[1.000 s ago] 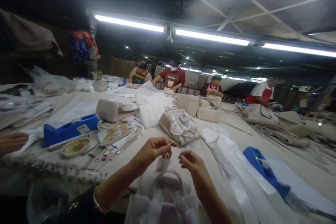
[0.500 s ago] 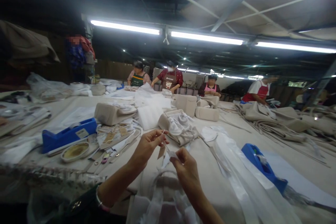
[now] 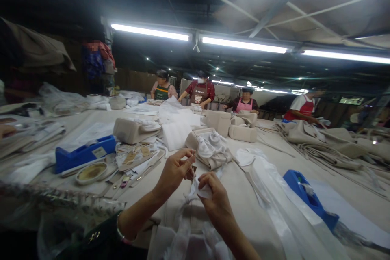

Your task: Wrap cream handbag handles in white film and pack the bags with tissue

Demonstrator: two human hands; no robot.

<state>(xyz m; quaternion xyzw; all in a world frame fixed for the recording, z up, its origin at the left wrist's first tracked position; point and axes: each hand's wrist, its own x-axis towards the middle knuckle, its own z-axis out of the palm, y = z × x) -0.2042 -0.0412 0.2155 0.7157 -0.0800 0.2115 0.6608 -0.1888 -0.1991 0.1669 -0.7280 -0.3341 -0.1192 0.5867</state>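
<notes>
Left hand (image 3: 174, 169) pinching thin string (image 3: 192, 162), right hand (image 3: 213, 195) gripping white fabric piece (image 3: 202, 190), above beige bag (image 3: 195, 215)

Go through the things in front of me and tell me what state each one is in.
left hand: pinched shut on a thin string
right hand: closed on a small white tag
blue tape dispenser: lying flat on the table
round dish: uncovered, holding yellowish stuff
beige bag: open, white stuffing showing

We can't really make out what our left hand (image 3: 174, 169) pinches, just a thin pale sliver. Our right hand (image 3: 213, 195) covers most of a small white piece (image 3: 203, 190). The bag (image 3: 189, 231) at 6 o'clock is cut off by the bottom edge, and it's blurry too.
</notes>
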